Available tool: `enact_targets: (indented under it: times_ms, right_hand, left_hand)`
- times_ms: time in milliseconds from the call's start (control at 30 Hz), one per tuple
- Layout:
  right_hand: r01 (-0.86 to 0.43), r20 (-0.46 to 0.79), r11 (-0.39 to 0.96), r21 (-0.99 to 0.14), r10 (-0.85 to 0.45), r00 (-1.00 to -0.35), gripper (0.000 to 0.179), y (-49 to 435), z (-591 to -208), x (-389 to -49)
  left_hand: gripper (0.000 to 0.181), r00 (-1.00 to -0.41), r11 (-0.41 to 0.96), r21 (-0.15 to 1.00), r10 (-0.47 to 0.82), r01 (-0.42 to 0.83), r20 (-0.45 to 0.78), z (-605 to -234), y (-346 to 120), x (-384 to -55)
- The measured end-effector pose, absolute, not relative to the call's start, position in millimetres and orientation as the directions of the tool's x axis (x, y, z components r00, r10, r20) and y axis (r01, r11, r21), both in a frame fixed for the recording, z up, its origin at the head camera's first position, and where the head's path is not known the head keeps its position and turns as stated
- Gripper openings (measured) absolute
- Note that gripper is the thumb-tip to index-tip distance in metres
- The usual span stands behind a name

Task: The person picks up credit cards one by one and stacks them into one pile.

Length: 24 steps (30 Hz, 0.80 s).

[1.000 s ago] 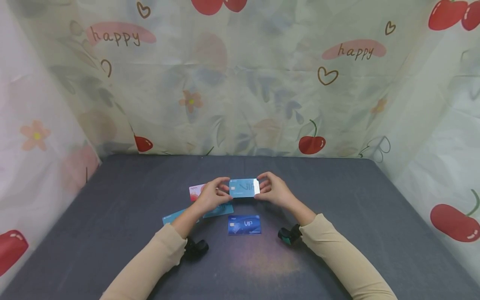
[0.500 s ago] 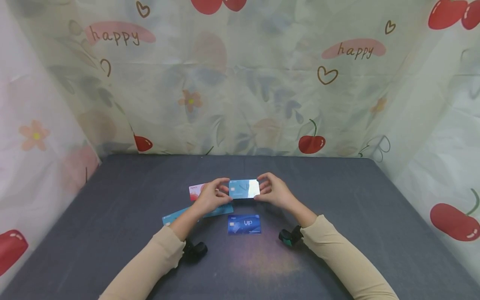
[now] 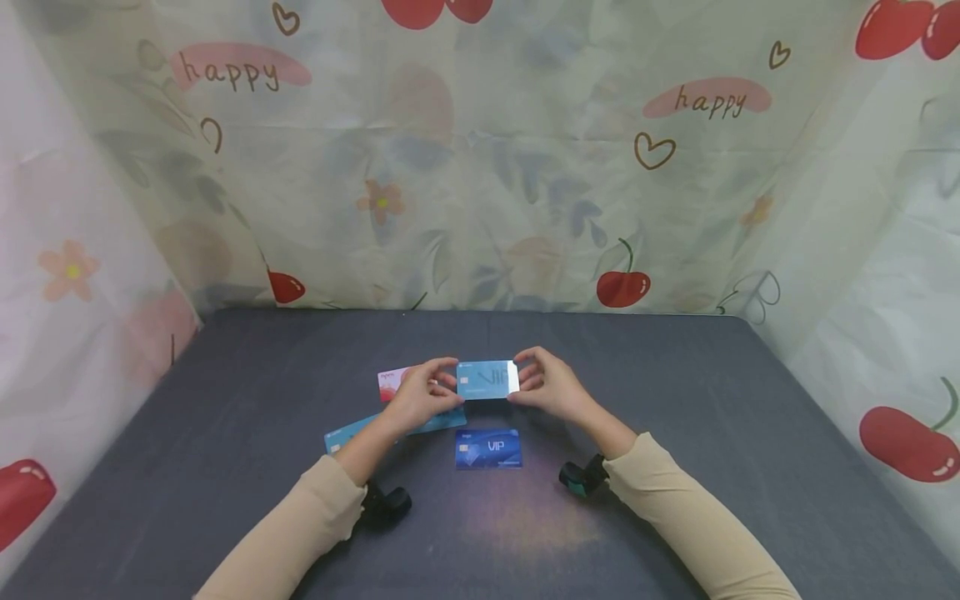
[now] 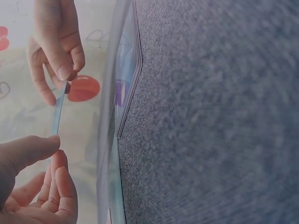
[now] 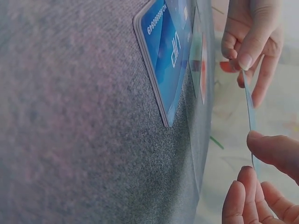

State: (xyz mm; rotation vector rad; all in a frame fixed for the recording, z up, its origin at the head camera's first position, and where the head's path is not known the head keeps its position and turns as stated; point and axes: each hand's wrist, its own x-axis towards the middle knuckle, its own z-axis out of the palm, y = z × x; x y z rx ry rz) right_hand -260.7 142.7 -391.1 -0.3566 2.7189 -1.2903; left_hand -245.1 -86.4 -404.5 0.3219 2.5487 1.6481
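Note:
A light blue VIP card (image 3: 483,380) is held above the table, its printed face toward the head camera. My left hand (image 3: 423,393) pinches its left end between thumb and fingers. At the opposite end, my right hand (image 3: 551,385) pinches it the same way. Both wrist views show the card edge-on, as a thin strip (image 4: 59,112). Below it on the table lies a dark blue VIP card (image 3: 489,450); from the right wrist its edge looks like a small stack (image 5: 170,56).
Light blue cards (image 3: 352,432) lie slanted under the left wrist, partly hidden. A pink and red card (image 3: 392,383) sits behind the left hand. Dark grey cloth covers the table (image 3: 675,400). A printed curtain (image 3: 487,208) closes the back and sides.
Both hands and the light blue card have shifted very slightly down in the head view. Glare on the card's right part spread, then shrank, so its lettering shows again. Both grips stay the same.

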Motion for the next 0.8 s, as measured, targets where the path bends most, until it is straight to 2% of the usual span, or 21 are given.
enact_targets:
  times_ms: [367,800]
  right_hand:
    - [-0.211,0.036,0.588,-0.781,-0.294,-0.955,0.052,144.0,-391.0,-253.9]
    - [-0.19,0.015,0.602,-0.776,-0.284,-0.959,0.052,144.6,-392.3,-250.5]
  left_hand:
    - [0.058,-0.964,0.388,0.908,0.262,0.158,0.056,-407.0,-89.9,-243.6]
    - [0.055,-0.949,0.376,0.904,0.302,0.204,0.089,-407.8,-92.5,-239.7]
